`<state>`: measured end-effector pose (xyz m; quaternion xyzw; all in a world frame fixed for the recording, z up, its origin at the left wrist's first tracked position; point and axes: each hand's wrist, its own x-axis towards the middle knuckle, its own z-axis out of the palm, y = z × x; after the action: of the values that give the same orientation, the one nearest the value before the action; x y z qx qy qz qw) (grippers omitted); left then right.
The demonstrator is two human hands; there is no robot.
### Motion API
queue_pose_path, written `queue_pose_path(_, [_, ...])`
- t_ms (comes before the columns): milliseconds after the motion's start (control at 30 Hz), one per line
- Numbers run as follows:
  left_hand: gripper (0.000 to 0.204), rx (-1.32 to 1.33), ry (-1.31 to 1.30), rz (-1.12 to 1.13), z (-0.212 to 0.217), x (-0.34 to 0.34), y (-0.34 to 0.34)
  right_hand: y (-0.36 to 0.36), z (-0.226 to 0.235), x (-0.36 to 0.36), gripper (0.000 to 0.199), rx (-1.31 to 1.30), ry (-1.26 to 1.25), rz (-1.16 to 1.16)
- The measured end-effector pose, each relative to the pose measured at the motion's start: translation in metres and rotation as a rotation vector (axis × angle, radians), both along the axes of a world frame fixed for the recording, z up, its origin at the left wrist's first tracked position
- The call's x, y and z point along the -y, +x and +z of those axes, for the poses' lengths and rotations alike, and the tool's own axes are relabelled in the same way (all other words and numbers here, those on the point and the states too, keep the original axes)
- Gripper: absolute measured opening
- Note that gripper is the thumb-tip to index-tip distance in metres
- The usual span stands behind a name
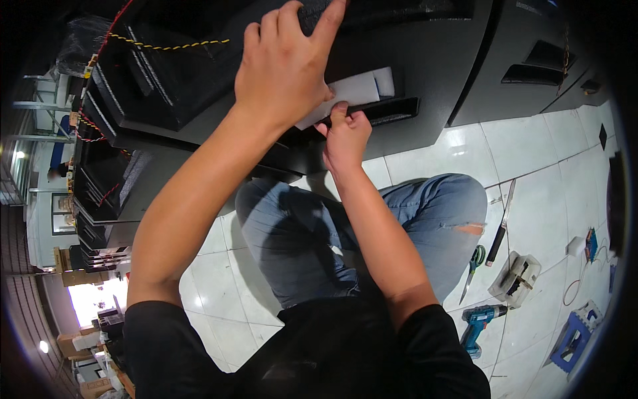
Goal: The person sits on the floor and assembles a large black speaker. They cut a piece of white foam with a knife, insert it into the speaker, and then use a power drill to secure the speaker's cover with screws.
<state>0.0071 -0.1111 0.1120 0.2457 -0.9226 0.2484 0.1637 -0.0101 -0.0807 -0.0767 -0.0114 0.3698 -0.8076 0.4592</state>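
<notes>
Pressing left hand [282,66] flat on white sheet [355,90] against black cabinet [425,60]; right hand [345,136] fingers [339,113] pinching sheet's near edge.

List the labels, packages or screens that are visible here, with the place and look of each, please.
White label sheet: on the black panel, under both hands, rectangular, plain pale grey-white.
Small tags: on the red cord at the left, tiny, yellowish.
Cardboard boxes: lower left, far off, brown.
No screen shows.
</notes>
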Motion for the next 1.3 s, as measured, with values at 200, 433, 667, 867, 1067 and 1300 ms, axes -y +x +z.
queue_pose_path(200, [0.114,-0.024,-0.010,-0.024,0.011,0.001,0.003,-0.002,-0.024,-0.005,0.041,0.048,-0.392,0.165])
queue_pose_path(433, [0.118,0.146,-0.042,-0.168,0.020,0.010,0.010,0.017,-0.026,0.023,0.023,-0.444,-0.204,0.071])
queue_pose_path(667, [0.122,0.098,-0.063,-0.109,0.010,0.006,0.003,0.034,-0.008,0.032,0.023,-0.401,0.115,-0.038])
queue_pose_path(867, [0.125,0.086,-0.068,-0.038,0.012,0.006,0.001,0.034,-0.027,0.042,0.029,-0.436,-0.044,0.016])
queue_pose_path(1067, [0.131,0.102,-0.019,-0.071,0.013,0.004,0.004,-0.038,-0.004,0.001,0.053,0.151,-0.546,-0.029])
queue_pose_path(1300, [0.131,0.147,0.009,-0.012,0.013,-0.002,-0.003,-0.055,-0.014,0.018,0.062,0.080,-0.380,-0.032])
